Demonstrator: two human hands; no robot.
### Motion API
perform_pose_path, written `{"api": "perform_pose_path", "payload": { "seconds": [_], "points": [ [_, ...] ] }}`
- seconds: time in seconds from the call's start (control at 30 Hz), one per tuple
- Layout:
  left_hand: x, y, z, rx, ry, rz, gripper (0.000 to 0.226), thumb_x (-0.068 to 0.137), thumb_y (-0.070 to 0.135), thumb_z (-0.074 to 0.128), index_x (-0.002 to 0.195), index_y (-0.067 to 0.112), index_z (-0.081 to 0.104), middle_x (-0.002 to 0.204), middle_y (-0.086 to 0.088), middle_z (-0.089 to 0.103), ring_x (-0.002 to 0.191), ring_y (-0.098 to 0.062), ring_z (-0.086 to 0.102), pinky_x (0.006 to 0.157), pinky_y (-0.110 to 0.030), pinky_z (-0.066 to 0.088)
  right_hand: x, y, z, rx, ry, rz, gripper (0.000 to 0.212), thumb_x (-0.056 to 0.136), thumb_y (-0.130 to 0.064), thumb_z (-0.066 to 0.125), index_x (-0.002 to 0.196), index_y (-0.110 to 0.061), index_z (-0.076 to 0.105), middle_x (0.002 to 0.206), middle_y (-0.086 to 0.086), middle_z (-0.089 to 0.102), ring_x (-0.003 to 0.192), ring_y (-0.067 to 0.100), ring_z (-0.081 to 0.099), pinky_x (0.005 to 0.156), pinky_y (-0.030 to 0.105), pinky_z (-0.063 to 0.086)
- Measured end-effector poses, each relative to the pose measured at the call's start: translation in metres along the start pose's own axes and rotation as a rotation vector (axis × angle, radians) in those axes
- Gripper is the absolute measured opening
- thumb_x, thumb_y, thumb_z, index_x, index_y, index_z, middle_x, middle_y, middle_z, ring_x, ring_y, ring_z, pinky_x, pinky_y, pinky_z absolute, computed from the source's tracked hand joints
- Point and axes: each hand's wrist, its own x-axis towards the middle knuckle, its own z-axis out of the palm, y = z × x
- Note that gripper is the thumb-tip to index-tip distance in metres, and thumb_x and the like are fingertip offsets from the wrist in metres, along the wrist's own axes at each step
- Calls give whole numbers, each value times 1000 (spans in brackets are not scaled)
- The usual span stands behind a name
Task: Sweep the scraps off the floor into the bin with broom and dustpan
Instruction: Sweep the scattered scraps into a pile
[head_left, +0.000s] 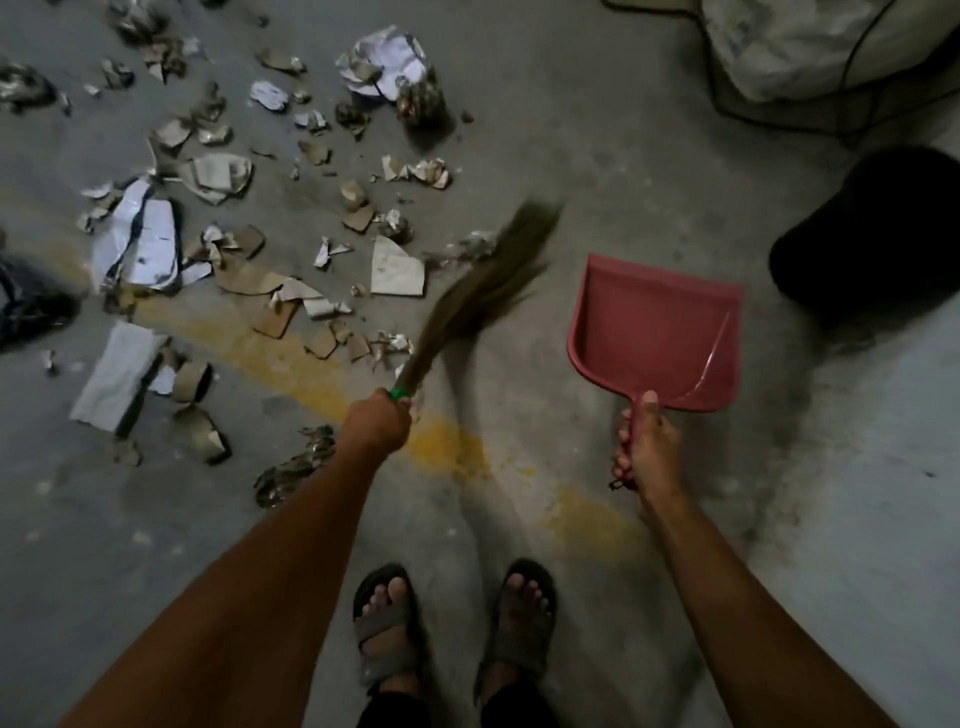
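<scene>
Torn paper and cardboard scraps (234, 208) lie scattered over the left and upper part of the concrete floor. My left hand (376, 423) grips the handle end of a grass broom (483, 288), whose blurred bristles point up and right beside the scraps. My right hand (647, 449) grips the handle of a red dustpan (660, 327), which is empty and held right of the broom. A black bin (872, 239) stands at the right, beyond the dustpan.
A large white sack (810, 41) with a black cable (727, 98) over it lies at the top right. A dark bag (26, 306) sits at the left edge. A yellow painted line (447, 447) crosses the floor. My sandalled feet (452, 623) stand at the bottom centre.
</scene>
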Motion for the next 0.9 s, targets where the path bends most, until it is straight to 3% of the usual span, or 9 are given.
{"api": "perform_pose_path", "payload": {
  "seconds": [0.1,0.2,0.37,0.47,0.57,0.63,0.73,0.8,0.9],
  "points": [
    [23,-30,-39,18,58,-57,47,110,47,44,127,6,60,104,-19,66,89,-32,62,76,-40,51,-5,-6,26,-3,-59,-23,45,106,-59,44,90,-20,57,59,-6,51,35,10,37,37,20,34],
    [45,-60,-83,10,106,-108,47,109,49,46,123,6,60,105,-19,66,89,-34,66,78,-42,58,-10,-22,57,-9,-118,-57,44,107,-57,43,91,-18,57,59,-5,50,34,10,36,36,20,34],
    [69,-114,-148,-11,243,-181,45,109,48,46,114,5,58,98,-19,67,67,-31,66,50,-33,47,-18,-50,106,-18,-199,-113,45,107,-58,43,91,-18,58,59,-6,51,35,10,36,36,20,33],
    [61,-142,-168,-54,342,-195,48,110,48,43,114,3,59,103,-24,70,68,-33,65,53,-36,49,-28,-61,128,-35,-230,-136,46,105,-60,43,91,-19,58,59,-7,52,36,10,38,35,21,34],
    [29,-162,-159,-153,443,-131,46,111,44,45,115,1,58,110,-31,66,104,-50,64,83,-50,53,-42,-65,142,-42,-248,-143,46,104,-62,43,90,-21,57,58,-8,52,35,10,37,36,20,34],
    [-4,-172,-139,-229,478,-60,37,111,43,47,108,7,56,97,-25,65,95,-47,64,75,-47,50,-53,-62,147,-50,-256,-135,46,105,-61,43,91,-21,58,58,-8,52,35,10,37,37,20,34],
    [-59,-180,-97,-313,395,34,28,110,47,43,101,22,49,76,-1,56,74,-32,63,60,-37,42,-69,-55,151,-48,-264,-120,44,106,-59,43,93,-20,58,60,-6,51,36,10,37,39,21,34],
    [-94,-185,-64,-356,320,97,26,110,47,44,104,23,52,78,1,62,73,-29,64,62,-38,48,-79,-50,151,-49,-261,-112,43,107,-57,43,93,-19,58,61,-4,51,36,11,36,39,20,33],
    [-139,-195,-15,-360,220,189,28,110,48,45,120,24,55,97,-2,68,81,-23,65,70,-37,51,-90,-43,148,-65,-260,-95,42,108,-55,42,93,-18,57,62,-4,50,36,10,36,37,20,32]
  ]
}}
